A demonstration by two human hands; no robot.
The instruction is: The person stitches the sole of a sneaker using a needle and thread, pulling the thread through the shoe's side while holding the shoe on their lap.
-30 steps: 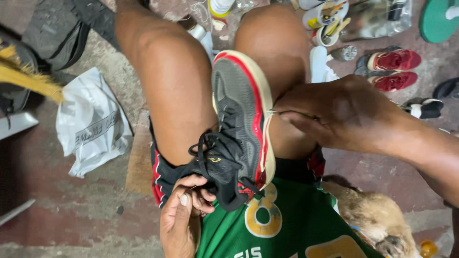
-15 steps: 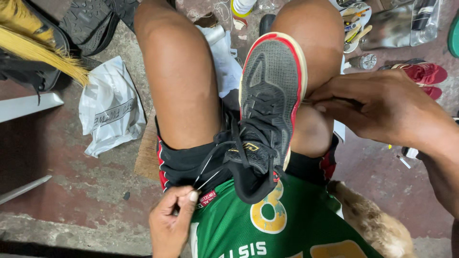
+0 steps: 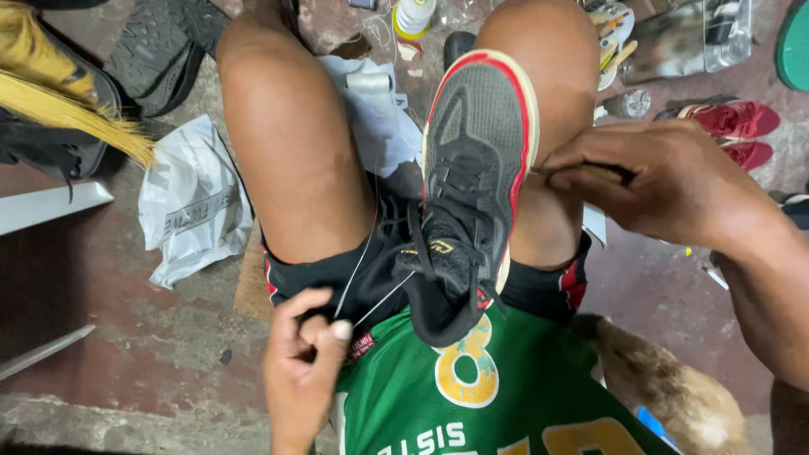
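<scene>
Just thread [image 3: 364,253] between left fingers [image 3: 324,330].

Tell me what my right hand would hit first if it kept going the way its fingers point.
Most likely the black sneaker: the right hand points leftward, its fingers already at the red-edged sole rim, seemingly touching it, though depth is hard to judge.

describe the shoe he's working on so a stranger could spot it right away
Start at the two bare knees filling the middle; the shoe stands wedged between them, toe up. It is a dark grey sneaker with black laces and a red and cream sole edge, unlike the all-red pair on the floor at right.
</scene>
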